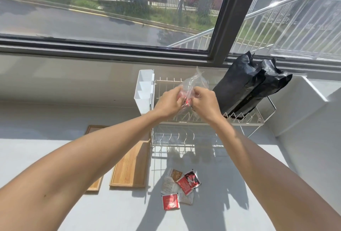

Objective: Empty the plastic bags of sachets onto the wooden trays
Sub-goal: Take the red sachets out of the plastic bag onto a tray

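Crinkled clear plastic bag (193,85) of red sachets is sagging, light and slippery; left hand (168,104) and right hand (204,104) are pinching its mouth; best gripped by bottom corners.

Harsh window (110,9) sunlight, long shadows, bowed edges.

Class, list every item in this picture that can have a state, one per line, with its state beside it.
Clear plastic bag: held up over the rack, gripped by both hands.
Left hand: closed on the bag.
Right hand: closed on the bag.
Wooden trays: flat on the counter, no sachets visible on them.
Sachets: loose on the counter, beside the trays.
Black bags: leaning in the wire rack.
White holder: apparently empty.
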